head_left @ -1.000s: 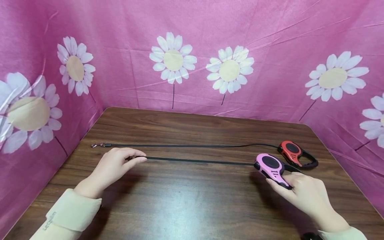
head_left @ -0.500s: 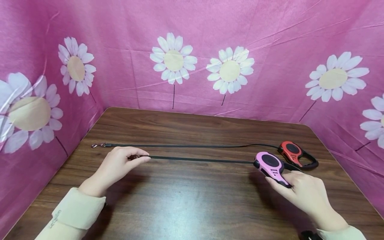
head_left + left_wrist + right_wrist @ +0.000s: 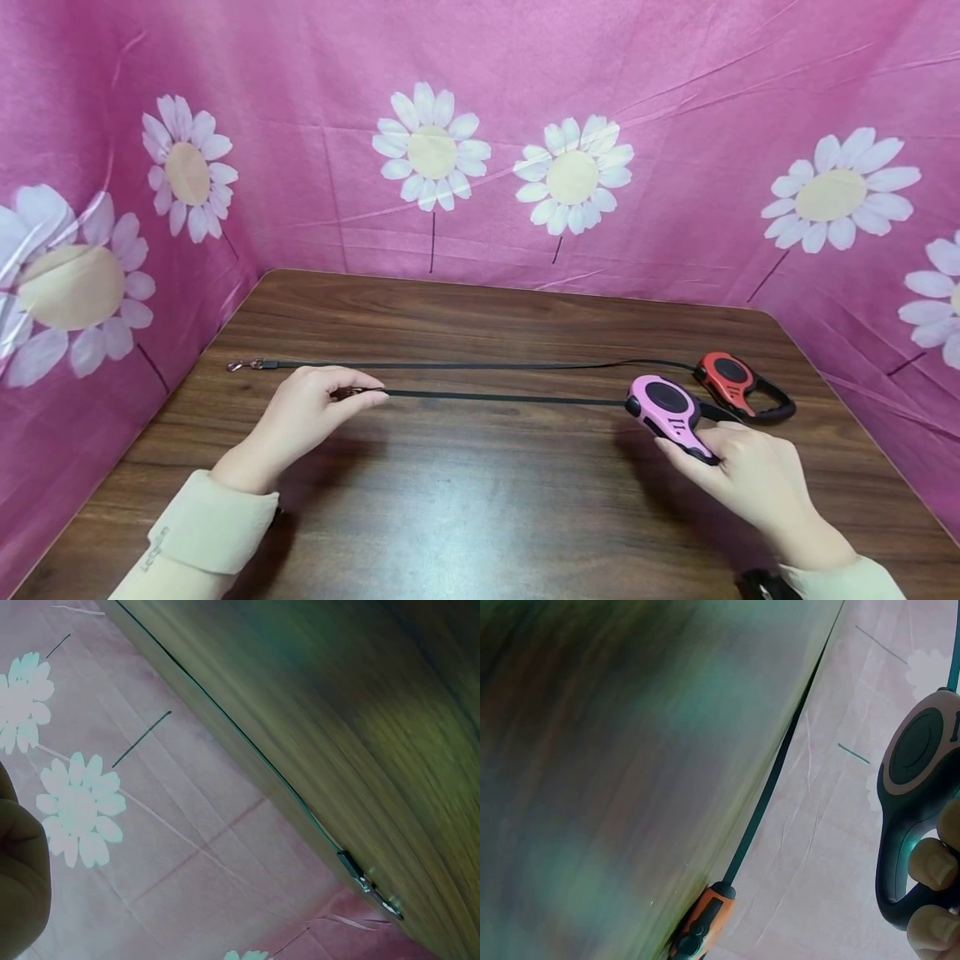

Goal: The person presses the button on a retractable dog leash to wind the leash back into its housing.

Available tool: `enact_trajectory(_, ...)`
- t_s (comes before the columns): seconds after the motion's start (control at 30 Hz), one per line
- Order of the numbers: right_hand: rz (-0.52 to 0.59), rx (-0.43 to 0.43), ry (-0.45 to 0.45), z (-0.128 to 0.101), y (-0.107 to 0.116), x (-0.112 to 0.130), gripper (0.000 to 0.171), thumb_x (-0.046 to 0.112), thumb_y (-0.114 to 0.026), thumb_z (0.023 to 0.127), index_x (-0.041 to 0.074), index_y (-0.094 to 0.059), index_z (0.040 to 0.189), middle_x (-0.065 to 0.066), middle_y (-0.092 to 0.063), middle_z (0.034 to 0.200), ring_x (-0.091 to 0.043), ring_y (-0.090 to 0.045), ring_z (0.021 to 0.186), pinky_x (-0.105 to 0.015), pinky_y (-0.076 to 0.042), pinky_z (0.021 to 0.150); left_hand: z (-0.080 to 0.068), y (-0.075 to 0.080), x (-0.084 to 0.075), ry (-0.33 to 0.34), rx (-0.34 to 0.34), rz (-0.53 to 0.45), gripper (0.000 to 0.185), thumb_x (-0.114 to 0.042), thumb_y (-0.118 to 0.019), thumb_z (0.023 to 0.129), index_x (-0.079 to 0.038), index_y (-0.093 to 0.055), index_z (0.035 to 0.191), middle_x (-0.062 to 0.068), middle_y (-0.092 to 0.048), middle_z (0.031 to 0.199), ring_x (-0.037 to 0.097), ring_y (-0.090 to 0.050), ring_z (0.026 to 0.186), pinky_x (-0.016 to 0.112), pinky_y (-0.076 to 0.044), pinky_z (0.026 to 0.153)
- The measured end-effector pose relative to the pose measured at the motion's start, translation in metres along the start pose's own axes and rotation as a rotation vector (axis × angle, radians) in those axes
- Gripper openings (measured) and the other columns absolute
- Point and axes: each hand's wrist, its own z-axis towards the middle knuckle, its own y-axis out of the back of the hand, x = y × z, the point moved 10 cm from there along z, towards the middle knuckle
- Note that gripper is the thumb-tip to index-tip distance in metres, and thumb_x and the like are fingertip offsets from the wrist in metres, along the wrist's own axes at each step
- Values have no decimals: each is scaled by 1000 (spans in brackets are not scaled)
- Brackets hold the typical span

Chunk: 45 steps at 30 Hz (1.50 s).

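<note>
**Pink leash stretched between both hands**

Left hand point(image 3: 300, 417) pinches the clip end of the black strap point(image 3: 502, 397), thumb and fingers closed on it, just above the wooden table point(image 3: 480, 517) left of centre. Right hand point(image 3: 750, 475) grips the handle of the pink leash reel point(image 3: 667, 406) on the right, fingers curled through the handle loop; right wrist view shows the fingertips point(image 3: 932, 864) wrapped round the dark handle. Strap runs roughly straight left to right between the two hands, looks taut.

Red leash reel point(image 3: 738, 383) lies flat on the table just far-right of the pink one, close beside it. Its own strap point(image 3: 465, 364) is laid out leftwards, parallel to and just beyond the pink one's, ending in a metal clip point(image 3: 243, 364) near the left table edge. Clip also shows in the left wrist view point(image 3: 371, 885).

Pink daisy-print cloth point(image 3: 675, 125) walls in the table on the left, far and right sides
</note>
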Motion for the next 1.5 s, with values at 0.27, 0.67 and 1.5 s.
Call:
enact_trajectory(0.27, 17, -51, 18, 4, 0, 4, 59, 76, -40, 90, 28, -33, 55, 14, -32, 53, 0, -24, 46, -27, -19, 38, 2, -1, -5, -18, -23, 9, 9, -31, -79, 84, -28, -79, 92, -16, -75, 87, -2, -57, 71, 23, -48, 68)
enact_trajectory(0.67, 18, -95, -9, 11, 4, 7, 65, 78, -42, 88, 26, -31, 49, 13, -31, 51, 1, -22, 46, -27, -18, 38, 7, -8, -8, 1, -10, -17, 10, -33, -76, 86, -27, -79, 94, -16, -75, 89, 0, -53, 69, 24, -45, 67)
enact_trajectory(1.5, 80, -78, -63, 15, 0, 5, 57, 69, -58, 83, 30, -36, 49, 14, -37, 53, 4, -26, 49, -19, -16, 41, 9, -8, -13, -1, -9, -67, 12, -31, -76, 87, -22, -80, 94, -11, -76, 91, 1, -51, 68, 22, -44, 64)
